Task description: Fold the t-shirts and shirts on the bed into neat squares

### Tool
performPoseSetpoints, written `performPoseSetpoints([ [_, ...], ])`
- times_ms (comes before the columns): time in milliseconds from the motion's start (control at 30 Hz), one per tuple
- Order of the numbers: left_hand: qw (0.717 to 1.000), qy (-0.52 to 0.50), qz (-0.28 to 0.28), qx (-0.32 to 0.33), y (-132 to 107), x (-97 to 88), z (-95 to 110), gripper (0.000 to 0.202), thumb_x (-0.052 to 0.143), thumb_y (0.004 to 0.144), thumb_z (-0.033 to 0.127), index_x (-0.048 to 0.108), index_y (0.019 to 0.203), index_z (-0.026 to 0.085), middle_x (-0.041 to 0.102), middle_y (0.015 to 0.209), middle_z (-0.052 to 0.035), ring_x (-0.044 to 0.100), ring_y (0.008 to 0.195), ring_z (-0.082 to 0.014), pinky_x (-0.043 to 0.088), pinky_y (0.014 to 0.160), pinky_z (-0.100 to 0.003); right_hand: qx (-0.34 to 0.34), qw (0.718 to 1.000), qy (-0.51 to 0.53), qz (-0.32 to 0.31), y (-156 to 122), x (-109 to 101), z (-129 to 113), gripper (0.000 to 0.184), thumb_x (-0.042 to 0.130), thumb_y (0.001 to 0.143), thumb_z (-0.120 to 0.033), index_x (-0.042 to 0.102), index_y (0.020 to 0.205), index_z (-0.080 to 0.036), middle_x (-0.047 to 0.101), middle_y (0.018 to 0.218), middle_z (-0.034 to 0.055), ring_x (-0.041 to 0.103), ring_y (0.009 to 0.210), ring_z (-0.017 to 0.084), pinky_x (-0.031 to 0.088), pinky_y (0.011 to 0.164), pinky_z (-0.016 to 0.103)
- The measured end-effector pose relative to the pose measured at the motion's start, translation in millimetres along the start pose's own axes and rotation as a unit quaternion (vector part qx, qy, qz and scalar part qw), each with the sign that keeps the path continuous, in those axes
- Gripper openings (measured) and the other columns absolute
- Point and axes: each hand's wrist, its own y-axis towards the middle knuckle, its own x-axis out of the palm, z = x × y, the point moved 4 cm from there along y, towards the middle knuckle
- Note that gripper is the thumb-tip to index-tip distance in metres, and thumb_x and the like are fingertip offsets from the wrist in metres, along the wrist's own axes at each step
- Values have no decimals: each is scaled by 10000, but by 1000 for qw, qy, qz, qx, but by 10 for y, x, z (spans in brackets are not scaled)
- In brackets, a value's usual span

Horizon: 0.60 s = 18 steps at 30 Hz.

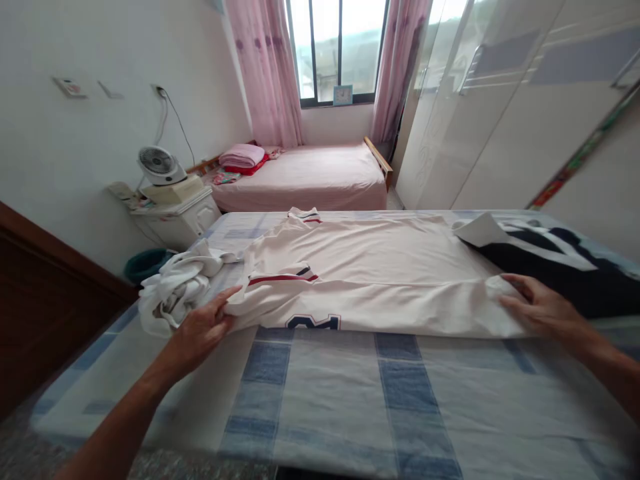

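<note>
A white shirt [380, 253] lies spread across the bed, its near side folded over along its length. Red and navy stripes edge its sleeves, and part of a navy printed figure shows on the folded strip. My left hand [207, 327] is closed on the shirt at the left end of the fold, thumb on top. At the other end of that fold, my right hand [537, 303] pinches the shirt's right corner. Left of the shirt sits a crumpled white cloth [177, 283], close to my left hand. Beyond my right hand lies a black and white garment [560, 260].
Under the garments is a blue and white checked bedsheet [330, 400]. A pink-covered bed [325, 173] stands by the window. To the left are a white cabinet [187, 217] carrying a fan [160, 165], and a dark green bin [145, 265]. Wardrobe doors [480, 133] line the right side.
</note>
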Motion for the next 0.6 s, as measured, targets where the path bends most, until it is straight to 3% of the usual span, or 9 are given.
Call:
performPoseSetpoints([
  [100, 998, -3, 61, -18, 43, -38, -50, 555, 442, 784, 389, 530, 1290, 181, 624, 1208, -55, 573, 1095, -252, 426, 962, -322, 37, 999, 13, -11, -1, 15, 1, 527, 512, 706, -482, 547, 1186, -267, 653, 1147, 88, 637, 953, 265, 473, 834, 375],
  [267, 996, 26, -48, -71, 147, -48, -103, 668, 475, 739, 474, 506, 1318, 143, 674, 1083, -79, 623, 973, -259, 483, 859, -321, 52, 998, 15, -23, 53, 28, 49, 639, 501, 698, -544, 515, 1257, -235, 663, 1087, 111, 636, 914, 269, 475, 798, 364],
  [400, 994, -16, -76, -83, 344, -66, 46, 661, 512, 751, 589, 523, 1300, 221, 622, 1217, -61, 597, 1063, -236, 480, 849, -259, 21, 998, 28, -46, 97, 8, -30, 719, 485, 704, -609, 489, 1315, -229, 670, 1061, 88, 627, 935, 262, 462, 834, 363],
  [533, 984, -68, -148, -68, 566, 121, 166, 693, 573, 707, 558, 519, 1301, 205, 711, 942, -54, 657, 851, -233, 514, 713, -290, -17, 997, 29, -71, 49, -7, -181, 593, 531, 710, -477, 569, 1257, -250, 676, 1085, 50, 633, 941, 239, 461, 813, 316],
  [600, 985, -91, -142, -29, 627, 187, 223, 684, 574, 702, 491, 513, 1307, 176, 711, 916, -47, 655, 825, -234, 519, 722, -317, -23, 998, 25, -52, 6, -27, -244, 491, 522, 720, -399, 639, 1173, -246, 707, 990, 38, 653, 844, 218, 474, 744, 291],
])
